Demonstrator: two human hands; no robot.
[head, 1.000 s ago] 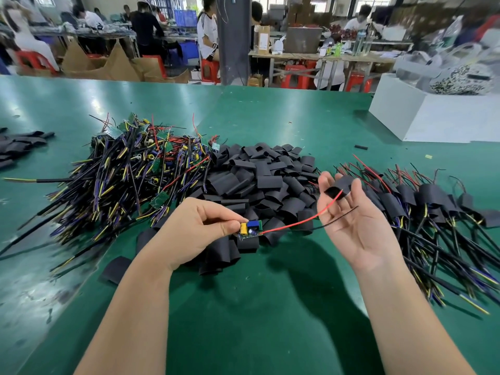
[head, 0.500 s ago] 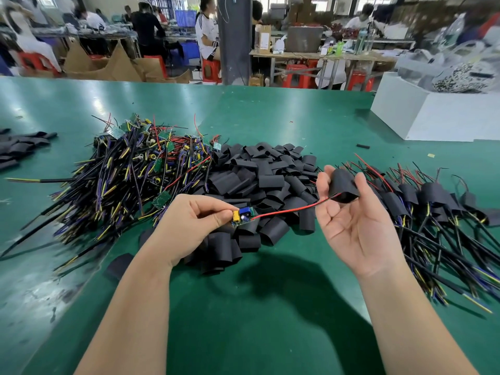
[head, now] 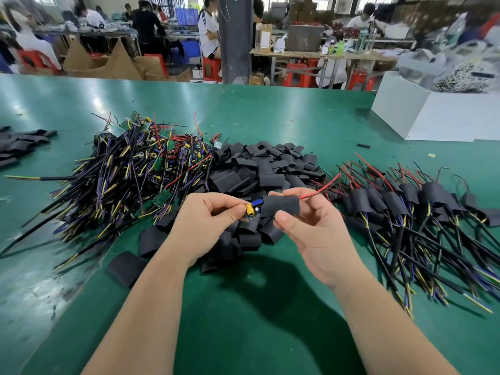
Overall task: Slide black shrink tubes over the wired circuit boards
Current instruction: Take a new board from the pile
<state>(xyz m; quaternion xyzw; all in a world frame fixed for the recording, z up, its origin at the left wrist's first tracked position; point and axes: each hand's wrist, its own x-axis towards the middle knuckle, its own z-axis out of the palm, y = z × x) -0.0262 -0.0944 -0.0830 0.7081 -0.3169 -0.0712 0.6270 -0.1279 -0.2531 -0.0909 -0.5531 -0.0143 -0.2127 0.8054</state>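
Tubes (head: 270, 180) lie between bare boards (head: 135, 169) and sleeved boards (head: 392, 201).

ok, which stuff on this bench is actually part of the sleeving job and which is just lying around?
In the job:
left hand pinching the circuit board; right hand holding the black shrink tube, red wire through it; loose tube pile; unsleeved board pile; sleeved board pile.

Lying about:
white box; stray black offcut; yellow scrap.
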